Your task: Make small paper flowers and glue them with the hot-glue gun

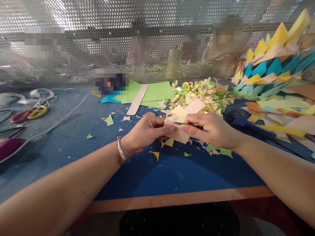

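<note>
Dark white-flecked cloth [179, 219], below the front edge of the blue table [182, 177]. Two forearms, entering from the lower left and lower right and converging above the table's middle. Left hand [152, 131] (silver bangle [120, 149] at the wrist): back upward, thumb and fingers clamped on pale paper [181, 135], held over the scraps near the front edge. Right hand [209, 129]: just beside it, wrist angled inward, fingers closed on a thin dark tool [179, 123], kind unclear, thumb against the paper. Behind the hands, one heap of small folded papers [205, 93], loose on the table; to its left, green sheets [158, 93] with a pale strip [137, 100] across them. Toward the right edge, a blue glue gun [251, 126]; at the far right corner, a tiered, pointed paper construction [273, 67]. Toward the left edge, red and yellow looped handles [37, 112], a white cable [59, 124] and a purple object [10, 147], partly cut off.
</note>
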### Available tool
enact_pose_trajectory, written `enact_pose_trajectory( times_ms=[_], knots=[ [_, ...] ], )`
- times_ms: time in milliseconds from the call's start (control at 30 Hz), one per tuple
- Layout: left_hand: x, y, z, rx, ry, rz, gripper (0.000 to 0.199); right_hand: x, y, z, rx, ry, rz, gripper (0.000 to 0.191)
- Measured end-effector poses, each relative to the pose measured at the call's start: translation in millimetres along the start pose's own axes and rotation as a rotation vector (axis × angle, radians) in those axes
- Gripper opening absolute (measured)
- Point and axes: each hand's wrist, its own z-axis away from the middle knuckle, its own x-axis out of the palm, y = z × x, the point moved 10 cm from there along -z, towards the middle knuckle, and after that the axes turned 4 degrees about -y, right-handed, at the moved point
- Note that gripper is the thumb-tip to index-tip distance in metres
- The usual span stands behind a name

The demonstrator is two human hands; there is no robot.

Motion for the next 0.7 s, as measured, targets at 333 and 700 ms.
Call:
enact_pose_trajectory(
  times_ms=[333,700],
  knots=[
    [-0.1,-4.8,0.7,-0.037,0.008,-0.028,0.022,-0.4,-3.1,-0.1,-0.004,-0.008,0.0,0.041],
    [3.4,-8.0,-2.8,-0.055,-0.018,0.045,0.017,1.7,-1.0,0.3,0.011,-0.023,-0.003,0.038]
  ],
)
